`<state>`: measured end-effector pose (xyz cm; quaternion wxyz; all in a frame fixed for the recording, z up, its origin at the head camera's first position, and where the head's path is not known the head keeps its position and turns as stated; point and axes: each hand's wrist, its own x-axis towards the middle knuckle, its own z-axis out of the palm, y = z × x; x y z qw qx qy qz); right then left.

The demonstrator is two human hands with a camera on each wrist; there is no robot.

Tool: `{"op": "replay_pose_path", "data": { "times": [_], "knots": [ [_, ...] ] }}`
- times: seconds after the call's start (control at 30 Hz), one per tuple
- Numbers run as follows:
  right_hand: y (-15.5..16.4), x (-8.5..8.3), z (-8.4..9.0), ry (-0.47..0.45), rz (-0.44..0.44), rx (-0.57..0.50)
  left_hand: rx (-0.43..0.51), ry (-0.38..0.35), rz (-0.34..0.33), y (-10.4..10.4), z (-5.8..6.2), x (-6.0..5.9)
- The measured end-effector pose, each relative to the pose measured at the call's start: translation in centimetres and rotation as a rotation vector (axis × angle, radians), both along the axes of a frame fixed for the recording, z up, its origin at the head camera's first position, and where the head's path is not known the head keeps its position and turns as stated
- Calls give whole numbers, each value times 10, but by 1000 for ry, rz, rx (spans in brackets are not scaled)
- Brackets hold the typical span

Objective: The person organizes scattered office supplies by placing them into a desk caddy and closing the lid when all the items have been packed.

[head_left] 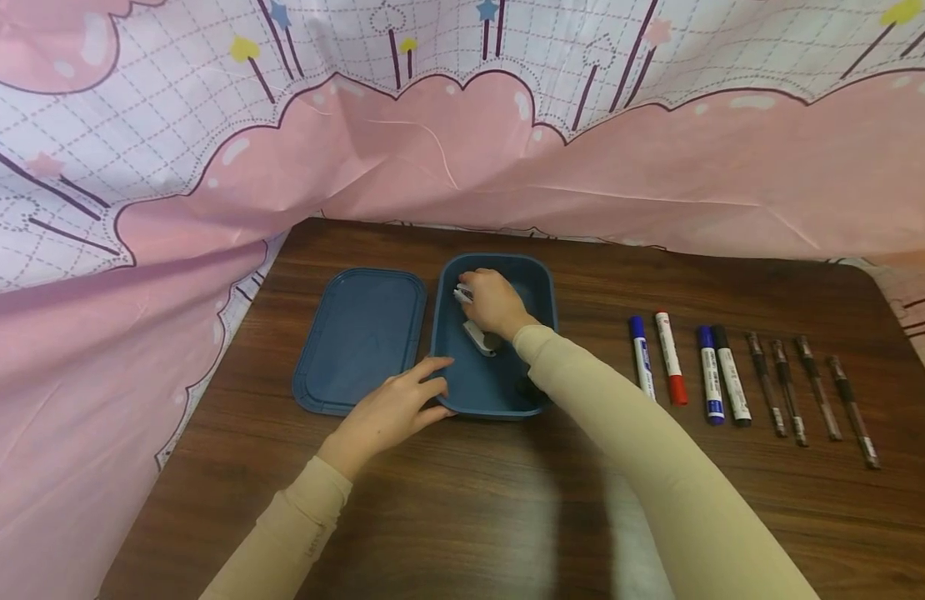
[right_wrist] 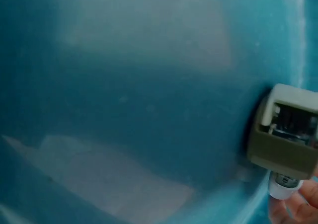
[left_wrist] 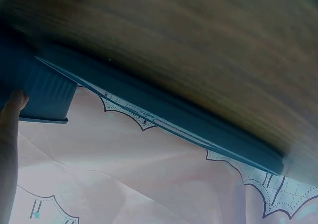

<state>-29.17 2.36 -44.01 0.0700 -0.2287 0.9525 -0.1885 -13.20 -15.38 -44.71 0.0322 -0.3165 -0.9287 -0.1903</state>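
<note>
While the right hand point(head_left: 492, 302) clutches a stapler point(head_left: 479, 337) inside the box point(head_left: 541, 283), left hand point(head_left: 391, 408) flat, fingers relaxed, against its rim, lid point(head_left: 361, 337) beside

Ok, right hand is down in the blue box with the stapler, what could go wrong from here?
1. The left hand only rests fingers on the blue box's near corner, so the box may slide as the right hand works inside.
2. The right hand grips the stapler with something white; either could slip.
3. The right sleeve passes close to the blue marker and might nudge it.
</note>
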Motion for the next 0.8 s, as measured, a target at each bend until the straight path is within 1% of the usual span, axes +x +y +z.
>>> {"op": "replay_pose_path", "data": {
  "times": [0.13,0.23,0.53,0.8],
  "knots": [
    [1,0,-2,-9,-1,15,6,9,-11,1,0,0],
    [2,0,0,4,0,4,13,9,-16,2,1,0],
    [2,3,18,29,26,-68,32,-7,-19,2,4,1],
    [4,2,36,49,15,-111,61,-2,-35,1,0,0]
  ]
}}
